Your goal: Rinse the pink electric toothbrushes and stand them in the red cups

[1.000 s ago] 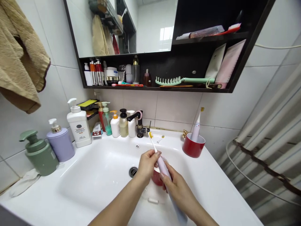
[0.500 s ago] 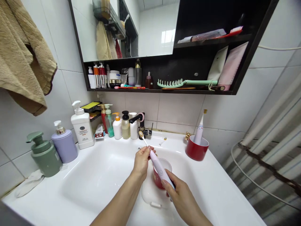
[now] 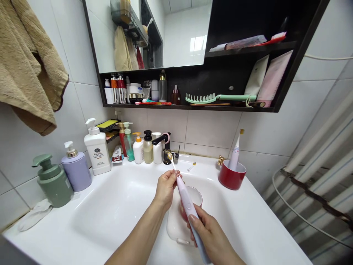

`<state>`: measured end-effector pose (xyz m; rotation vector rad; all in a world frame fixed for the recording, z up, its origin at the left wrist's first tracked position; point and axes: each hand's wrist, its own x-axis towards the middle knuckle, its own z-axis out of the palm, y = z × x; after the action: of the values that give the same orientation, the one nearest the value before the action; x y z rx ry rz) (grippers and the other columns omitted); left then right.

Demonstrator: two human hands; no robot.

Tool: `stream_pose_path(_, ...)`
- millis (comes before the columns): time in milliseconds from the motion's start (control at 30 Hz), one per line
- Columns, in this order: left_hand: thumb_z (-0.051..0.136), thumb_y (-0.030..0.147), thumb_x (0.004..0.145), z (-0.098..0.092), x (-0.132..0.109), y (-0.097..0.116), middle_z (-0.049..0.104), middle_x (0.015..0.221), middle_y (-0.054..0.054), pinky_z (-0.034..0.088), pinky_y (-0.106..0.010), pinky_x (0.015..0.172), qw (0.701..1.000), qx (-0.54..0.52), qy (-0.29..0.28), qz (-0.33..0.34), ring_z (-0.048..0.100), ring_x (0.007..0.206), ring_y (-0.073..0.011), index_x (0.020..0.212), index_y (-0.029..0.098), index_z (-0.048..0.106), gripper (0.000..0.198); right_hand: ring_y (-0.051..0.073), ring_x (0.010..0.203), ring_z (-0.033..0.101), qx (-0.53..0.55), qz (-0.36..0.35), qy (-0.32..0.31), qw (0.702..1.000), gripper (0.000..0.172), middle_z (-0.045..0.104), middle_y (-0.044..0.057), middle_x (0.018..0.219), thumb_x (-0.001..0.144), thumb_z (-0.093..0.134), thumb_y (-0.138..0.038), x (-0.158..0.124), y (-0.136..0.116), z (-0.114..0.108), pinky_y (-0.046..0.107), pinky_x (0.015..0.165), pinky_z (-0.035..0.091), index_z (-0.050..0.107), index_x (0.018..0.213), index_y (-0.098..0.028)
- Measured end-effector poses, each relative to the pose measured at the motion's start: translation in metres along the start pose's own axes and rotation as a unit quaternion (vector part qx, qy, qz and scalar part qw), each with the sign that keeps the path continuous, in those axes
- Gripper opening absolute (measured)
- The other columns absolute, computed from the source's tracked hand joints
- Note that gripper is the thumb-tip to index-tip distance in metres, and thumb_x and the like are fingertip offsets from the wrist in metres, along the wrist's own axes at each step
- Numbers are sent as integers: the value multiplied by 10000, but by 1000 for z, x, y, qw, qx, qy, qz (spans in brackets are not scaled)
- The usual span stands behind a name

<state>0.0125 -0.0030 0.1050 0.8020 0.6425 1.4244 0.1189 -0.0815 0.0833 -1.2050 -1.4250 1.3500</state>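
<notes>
A pale pink electric toothbrush (image 3: 187,200) slants over the sink, its brush head pointing up and away toward the faucet. My left hand (image 3: 164,189) pinches it where the brush head meets the handle. Around the lower handle my right hand (image 3: 209,230) is closed, with the handle's end sticking out below the palm. Behind the toothbrush a red cup (image 3: 183,211) with a pale inside stands in the basin, partly hidden. On the sink's back ledge lies a small loose brush head (image 3: 191,166).
At right on the counter, a red cup (image 3: 232,178) holds another electric toothbrush (image 3: 234,158). A black faucet (image 3: 167,147) stands at the back. Several pump bottles (image 3: 98,152) line the left and rear. A dark cabinet shelf (image 3: 198,107) overhangs the sink. Pipes (image 3: 311,195) run at right.
The toothbrush is turned slightly steeper, its brush head a little further right. More of the handle's lower end now shows below my right hand. My left hand keeps its pinch.
</notes>
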Motion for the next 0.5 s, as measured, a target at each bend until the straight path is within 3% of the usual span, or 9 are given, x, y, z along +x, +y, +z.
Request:
stream_pose_path(167, 540, 249, 588, 3, -4, 3, 503, 532, 17, 345, -178, 511, 998, -50, -38, -8, 446, 479, -46, 647, 116, 499, 152, 55, 421, 382, 113, 29, -39, 992, 273, 418, -26, 588, 681, 379, -389, -4, -8, 6, 195, 393, 312, 446, 823, -166)
stream_pose_path(367, 532, 228, 602, 2, -4, 4, 513, 545, 5, 356, -189, 531, 997, -62, -38, -18, 467, 494, -57, 668, 108, 499, 140, 52, 411, 380, 125, 40, -23, 991, 265, 416, -38, 557, 646, 436, -400, -4, -12, 6, 189, 390, 303, 426, 781, -172)
stream_pose_path(500, 533, 233, 602, 4, -6, 4, 495, 520, 21, 364, -205, 552, 994, -92, -56, -27, 469, 489, -58, 660, 121, 494, 132, 47, 393, 377, 175, 68, -59, 981, 232, 435, -34, 566, 668, 402, -403, -8, -13, 9, 189, 382, 297, 417, 720, -178)
